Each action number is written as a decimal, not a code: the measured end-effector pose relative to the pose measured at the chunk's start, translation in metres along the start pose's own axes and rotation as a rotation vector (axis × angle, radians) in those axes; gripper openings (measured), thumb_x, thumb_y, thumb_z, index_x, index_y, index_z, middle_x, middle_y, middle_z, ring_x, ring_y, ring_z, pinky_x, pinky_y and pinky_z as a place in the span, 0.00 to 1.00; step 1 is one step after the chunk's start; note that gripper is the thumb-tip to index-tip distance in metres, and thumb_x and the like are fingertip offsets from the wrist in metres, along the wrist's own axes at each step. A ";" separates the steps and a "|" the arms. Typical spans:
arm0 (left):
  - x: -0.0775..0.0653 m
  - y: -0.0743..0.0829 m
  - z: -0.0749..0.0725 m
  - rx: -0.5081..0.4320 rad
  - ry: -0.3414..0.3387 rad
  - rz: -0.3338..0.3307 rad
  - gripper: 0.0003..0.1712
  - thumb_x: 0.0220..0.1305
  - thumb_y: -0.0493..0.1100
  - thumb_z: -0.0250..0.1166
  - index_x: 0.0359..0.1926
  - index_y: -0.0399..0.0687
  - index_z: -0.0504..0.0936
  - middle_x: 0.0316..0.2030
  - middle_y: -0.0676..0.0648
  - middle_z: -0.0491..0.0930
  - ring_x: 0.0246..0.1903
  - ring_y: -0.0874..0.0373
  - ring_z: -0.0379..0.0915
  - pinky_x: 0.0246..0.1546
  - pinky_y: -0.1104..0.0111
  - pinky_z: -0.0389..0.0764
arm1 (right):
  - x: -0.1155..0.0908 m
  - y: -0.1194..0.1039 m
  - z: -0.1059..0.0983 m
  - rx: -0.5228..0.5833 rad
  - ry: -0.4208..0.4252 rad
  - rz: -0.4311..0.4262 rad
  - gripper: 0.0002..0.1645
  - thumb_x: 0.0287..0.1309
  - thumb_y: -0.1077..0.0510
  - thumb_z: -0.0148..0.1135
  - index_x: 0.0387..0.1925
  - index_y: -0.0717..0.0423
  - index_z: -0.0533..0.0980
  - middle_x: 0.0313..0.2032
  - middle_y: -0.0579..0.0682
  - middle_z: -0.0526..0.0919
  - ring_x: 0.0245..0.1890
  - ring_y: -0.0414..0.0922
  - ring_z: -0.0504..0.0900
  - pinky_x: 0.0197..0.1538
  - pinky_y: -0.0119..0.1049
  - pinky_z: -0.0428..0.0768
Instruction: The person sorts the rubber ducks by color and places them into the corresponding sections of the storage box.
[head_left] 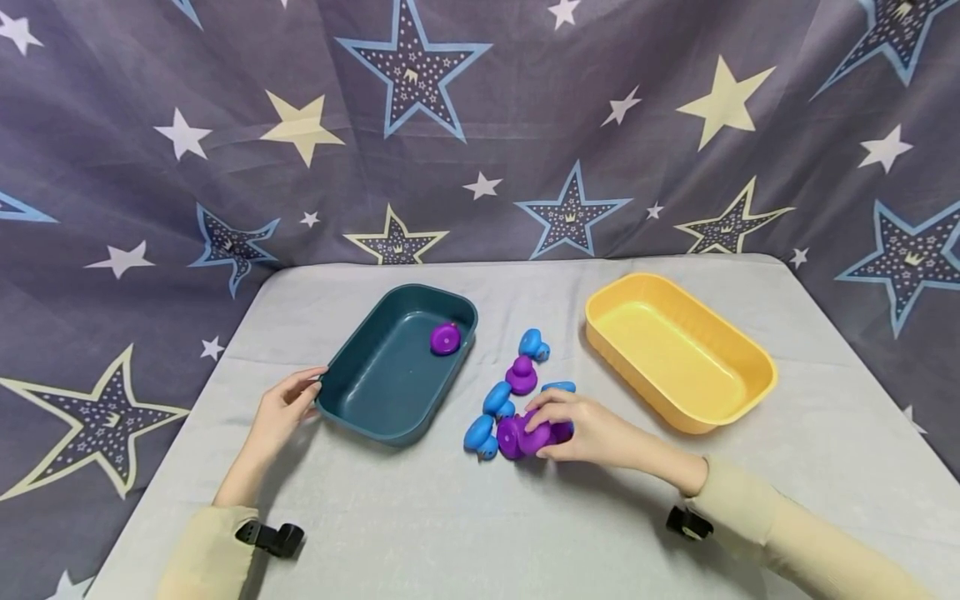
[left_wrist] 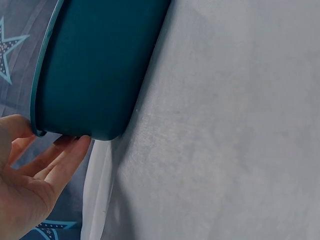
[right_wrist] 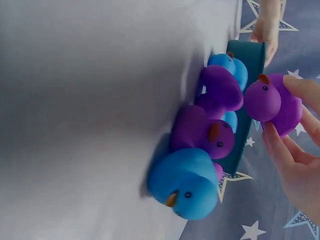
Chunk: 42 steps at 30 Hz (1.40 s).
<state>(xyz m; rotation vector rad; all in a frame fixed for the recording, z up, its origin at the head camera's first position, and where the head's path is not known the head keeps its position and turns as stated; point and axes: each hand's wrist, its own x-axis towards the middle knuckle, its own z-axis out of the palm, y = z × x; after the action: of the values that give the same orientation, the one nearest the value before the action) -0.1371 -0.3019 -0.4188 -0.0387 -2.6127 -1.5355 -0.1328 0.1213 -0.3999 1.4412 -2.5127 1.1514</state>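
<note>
Here, purple duck (right_wrist: 275, 103) in right hand (head_left: 588, 429).

The left wrist view crops the teal basin (left_wrist: 100, 75).

White cloth-covered tabletop (head_left: 420, 533): bright in the head view, dimmer in both wrist views
Teal rounded-rectangular plastic tub (left_wrist: 95, 65): soft shadow alongside
Grey star-printed fabric backdrop (head_left: 502, 104): stretched toward the corners
</note>
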 end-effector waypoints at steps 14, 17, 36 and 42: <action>0.001 0.000 0.001 -0.001 0.005 0.017 0.21 0.65 0.42 0.51 0.55 0.33 0.69 0.48 0.33 0.71 0.36 0.74 0.69 0.31 0.72 0.78 | 0.026 -0.003 -0.003 0.004 0.043 0.001 0.14 0.42 0.59 0.69 0.35 0.53 0.78 0.44 0.52 0.75 0.48 0.46 0.72 0.49 0.35 0.74; 0.001 0.000 0.001 0.002 0.007 0.020 0.21 0.65 0.42 0.51 0.55 0.33 0.69 0.48 0.32 0.71 0.36 0.74 0.69 0.30 0.73 0.78 | 0.031 -0.004 -0.003 0.004 0.046 0.013 0.14 0.42 0.58 0.69 0.35 0.53 0.79 0.44 0.53 0.75 0.49 0.46 0.71 0.49 0.35 0.73; 0.001 -0.005 0.002 -0.004 0.018 0.014 0.21 0.65 0.41 0.51 0.55 0.33 0.69 0.50 0.34 0.71 0.36 0.75 0.69 0.30 0.72 0.78 | 0.070 -0.006 0.000 0.175 0.075 0.134 0.17 0.43 0.56 0.68 0.38 0.55 0.78 0.46 0.52 0.74 0.48 0.44 0.72 0.48 0.33 0.74; 0.001 -0.005 0.001 0.004 0.021 0.005 0.21 0.65 0.43 0.51 0.55 0.34 0.69 0.49 0.35 0.71 0.36 0.75 0.69 0.30 0.74 0.78 | 0.093 -0.006 0.001 0.252 0.063 0.172 0.17 0.44 0.57 0.68 0.39 0.56 0.78 0.48 0.54 0.73 0.50 0.44 0.71 0.49 0.32 0.73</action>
<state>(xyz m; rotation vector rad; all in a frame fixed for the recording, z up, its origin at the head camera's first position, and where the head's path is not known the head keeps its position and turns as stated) -0.1387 -0.3031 -0.4238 -0.0289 -2.5974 -1.5204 -0.1809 0.0499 -0.3634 1.2267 -2.5652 1.5651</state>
